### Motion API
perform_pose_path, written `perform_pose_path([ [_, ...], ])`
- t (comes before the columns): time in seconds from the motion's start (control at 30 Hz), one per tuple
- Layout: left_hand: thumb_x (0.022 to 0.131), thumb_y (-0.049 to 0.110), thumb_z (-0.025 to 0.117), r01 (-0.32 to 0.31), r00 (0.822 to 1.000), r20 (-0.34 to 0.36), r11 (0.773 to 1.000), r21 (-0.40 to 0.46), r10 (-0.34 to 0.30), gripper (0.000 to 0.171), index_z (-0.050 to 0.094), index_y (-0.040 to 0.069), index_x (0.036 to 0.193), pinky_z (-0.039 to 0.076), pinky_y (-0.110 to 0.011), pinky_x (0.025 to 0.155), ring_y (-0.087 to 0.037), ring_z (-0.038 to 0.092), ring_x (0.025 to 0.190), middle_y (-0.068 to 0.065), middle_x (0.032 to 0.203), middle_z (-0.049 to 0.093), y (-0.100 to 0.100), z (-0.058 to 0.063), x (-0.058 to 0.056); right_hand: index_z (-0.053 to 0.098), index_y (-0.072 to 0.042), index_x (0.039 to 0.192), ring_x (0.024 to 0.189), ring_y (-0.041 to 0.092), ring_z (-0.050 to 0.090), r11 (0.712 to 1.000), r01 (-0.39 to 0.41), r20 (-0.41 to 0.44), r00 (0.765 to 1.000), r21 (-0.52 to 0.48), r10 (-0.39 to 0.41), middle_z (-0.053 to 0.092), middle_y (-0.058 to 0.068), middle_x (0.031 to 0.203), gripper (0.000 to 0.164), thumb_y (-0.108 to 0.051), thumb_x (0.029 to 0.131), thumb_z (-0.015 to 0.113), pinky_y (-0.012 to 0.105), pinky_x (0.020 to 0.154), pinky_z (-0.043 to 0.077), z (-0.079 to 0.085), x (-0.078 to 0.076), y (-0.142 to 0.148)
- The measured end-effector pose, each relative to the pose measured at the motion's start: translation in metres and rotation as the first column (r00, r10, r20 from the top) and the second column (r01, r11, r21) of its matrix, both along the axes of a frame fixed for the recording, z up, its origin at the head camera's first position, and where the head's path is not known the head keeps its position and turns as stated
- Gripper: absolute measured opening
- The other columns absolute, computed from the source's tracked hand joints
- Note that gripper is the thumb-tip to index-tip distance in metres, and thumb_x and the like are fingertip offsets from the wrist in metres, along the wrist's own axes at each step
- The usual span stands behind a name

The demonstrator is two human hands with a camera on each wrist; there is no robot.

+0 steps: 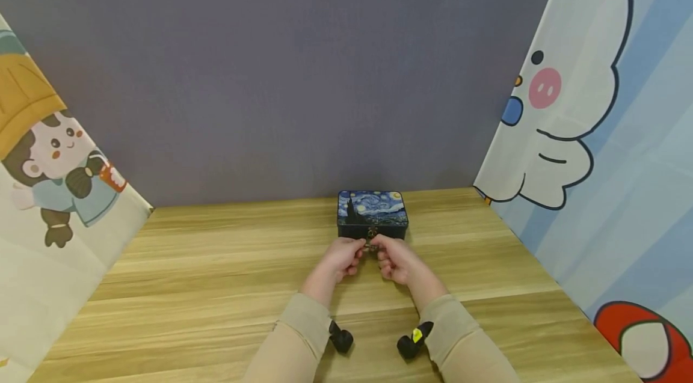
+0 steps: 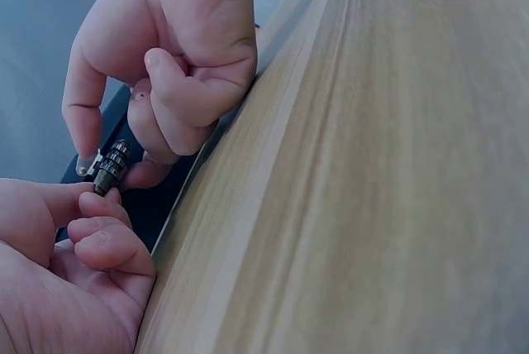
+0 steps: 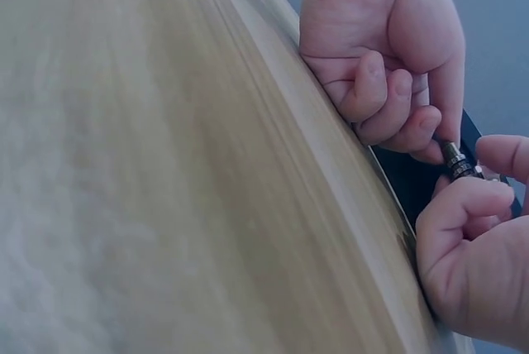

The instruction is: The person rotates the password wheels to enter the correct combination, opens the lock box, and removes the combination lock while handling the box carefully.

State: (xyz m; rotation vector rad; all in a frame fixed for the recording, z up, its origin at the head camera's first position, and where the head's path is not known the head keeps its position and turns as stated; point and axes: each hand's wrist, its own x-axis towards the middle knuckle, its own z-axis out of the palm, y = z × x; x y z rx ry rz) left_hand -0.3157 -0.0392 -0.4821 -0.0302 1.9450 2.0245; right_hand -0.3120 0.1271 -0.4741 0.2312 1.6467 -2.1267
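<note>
A small tin box (image 1: 377, 207) with a swirling blue night-sky picture on its lid stands closed by the back wall. At its front is a bronze-coloured clasp (image 1: 372, 231). A small dark cylindrical combination lock (image 2: 113, 164) with ringed dials is at the front of the box, between both hands. My left hand (image 1: 341, 257) pinches one end of the lock between thumb and forefinger. From the other side, my right hand (image 1: 399, 260) holds the lock's opposite end with thumb and forefinger. The remaining fingers of both hands are curled in. The digits on the dials are too small to read.
The wood-grain table (image 1: 216, 287) runs up to a grey back panel (image 1: 303, 70). Cartoon-printed cloths border it at the left (image 1: 59, 202) and right (image 1: 579, 148). A dark wrist device (image 1: 341, 338) sits by each cuff.
</note>
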Motion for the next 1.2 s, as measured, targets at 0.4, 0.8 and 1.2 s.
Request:
perform_pose_path([
  [0.4, 0.107, 0.023, 0.053, 0.002, 1.000, -0.012, 1.000, -0.001, -0.002, 0.029, 0.057, 0.004, 0.086, 0.031, -0.023, 0.045, -0.010, 0.035, 0.050, 0.001, 0.066, 0.045, -0.0005, -0.0017, -0.0027, 0.046, -0.012, 0.068, 0.043, 0.004, 0.029, 0.999, 0.011, -0.048, 0.999, 0.042, -0.009, 0.036, -0.007, 0.054, 0.025, -0.013, 0.085, 0.065, 0.017, 0.038, 0.025, -0.0029, -0.0015, -0.0050],
  [0.8, 0.107, 0.025, 0.054, 0.002, 1.000, -0.015, 1.000, -0.005, -0.002, 0.029, 0.058, 0.004, 0.087, 0.030, -0.024, 0.045, -0.010, 0.034, 0.050, 0.001, 0.067, 0.045, -0.0002, -0.0035, -0.0033, 0.046, -0.013, 0.066, 0.042, 0.004, 0.028, 0.998, 0.017, -0.059, 0.998, 0.052, -0.014, 0.035, -0.007, 0.054, 0.026, -0.012, 0.085, 0.064, 0.017, 0.039, 0.024, -0.0050, -0.0024, -0.0052],
  [1.2, 0.107, 0.026, 0.054, 0.012, 1.000, -0.024, 1.000, -0.003, -0.012, 0.030, 0.057, 0.003, 0.087, 0.031, -0.024, 0.045, -0.010, 0.034, 0.049, 0.001, 0.066, 0.045, -0.0005, -0.0037, -0.0019, 0.046, -0.014, 0.064, 0.043, 0.004, 0.028, 0.998, 0.014, -0.059, 0.998, 0.060, -0.011, 0.035, -0.007, 0.055, 0.027, -0.013, 0.085, 0.064, 0.017, 0.039, 0.023, -0.0053, -0.0013, -0.0055],
])
